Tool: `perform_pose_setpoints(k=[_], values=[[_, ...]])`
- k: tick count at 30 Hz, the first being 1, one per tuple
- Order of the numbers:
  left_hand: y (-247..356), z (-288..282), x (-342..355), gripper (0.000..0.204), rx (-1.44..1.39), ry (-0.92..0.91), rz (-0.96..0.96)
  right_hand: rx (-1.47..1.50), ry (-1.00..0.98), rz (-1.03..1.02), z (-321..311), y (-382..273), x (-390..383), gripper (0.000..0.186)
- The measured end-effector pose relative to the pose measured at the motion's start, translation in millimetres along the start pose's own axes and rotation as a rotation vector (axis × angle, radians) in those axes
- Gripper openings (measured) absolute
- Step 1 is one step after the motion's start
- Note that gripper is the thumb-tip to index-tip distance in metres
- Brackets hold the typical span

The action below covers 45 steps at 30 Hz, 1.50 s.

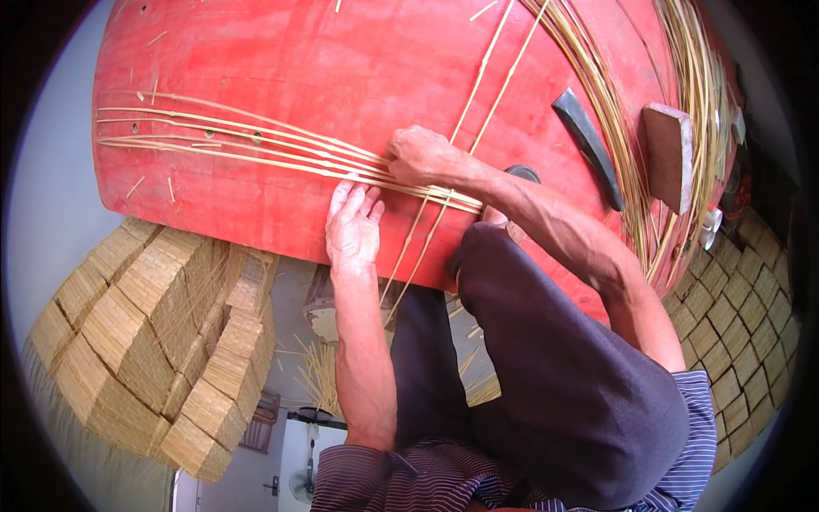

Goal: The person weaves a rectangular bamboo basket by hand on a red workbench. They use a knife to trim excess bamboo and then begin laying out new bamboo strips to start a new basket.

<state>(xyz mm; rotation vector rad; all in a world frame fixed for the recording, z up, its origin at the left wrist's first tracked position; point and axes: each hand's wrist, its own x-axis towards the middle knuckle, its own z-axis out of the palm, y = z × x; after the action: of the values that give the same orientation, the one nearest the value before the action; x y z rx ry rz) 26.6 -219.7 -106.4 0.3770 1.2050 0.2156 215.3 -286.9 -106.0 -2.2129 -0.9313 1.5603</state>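
Note:
Several long, thin bamboo strips (458, 200) lie side by side across the red board, fanning apart toward its left edge. My right hand (422, 156) is closed around part of this bundle near the middle; its fingertips are hidden. Just left of it, my left hand (354, 226) has its palm turned up and fingers stretched out, the tips touching the lowest strips. Two more bamboo strips (512, 68) run crosswise beneath the bundle and hang over the near edge. My foot (495, 218) in a dark sandal rests at the bundle's right end.
The red board (256, 51) carries loose bamboo slivers. To the right lie a dark, flat blade-like tool (589, 145), a brownish block (668, 158) and long bunches of strips (695, 102). Stacked woven bamboo pieces (136, 333) stand at lower left, with more (742, 316) at right.

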Motion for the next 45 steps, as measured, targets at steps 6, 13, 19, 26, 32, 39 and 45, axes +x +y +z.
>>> perform_pose_setpoints(k=[6,13,19,26,32,39,45], values=[[-15.6,9.2,-14.9,0.018,0.357,0.021,0.390,0.098,0.091,-0.058,7.8,13.0,8.2,0.023],[6.4,32.4,-12.1,0.039,0.555,0.012,0.445,0.176,0.068,-0.084,2.0,13.9,-0.9,0.023],[17.7,28.9,4.5,0.038,0.376,0.130,0.202,0.271,0.078,-0.126,-0.5,19.3,-8.0,0.021],[18.2,21.1,4.2,0.030,0.246,0.000,0.189,0.338,0.122,-0.214,-2.9,15.7,-12.8,0.020],[14.8,51.7,-25.6,0.032,0.760,-0.054,0.639,0.185,0.200,-0.305,9.8,33.5,-2.1,0.022],[41.2,26.7,12.9,0.042,0.359,-0.250,0.497,0.256,0.201,-0.371,20.4,32.9,3.2,0.018],[39.9,12.2,21.4,0.027,0.283,-0.190,0.435,0.539,0.796,-0.484,-65.2,94.9,-32.2,0.012]])
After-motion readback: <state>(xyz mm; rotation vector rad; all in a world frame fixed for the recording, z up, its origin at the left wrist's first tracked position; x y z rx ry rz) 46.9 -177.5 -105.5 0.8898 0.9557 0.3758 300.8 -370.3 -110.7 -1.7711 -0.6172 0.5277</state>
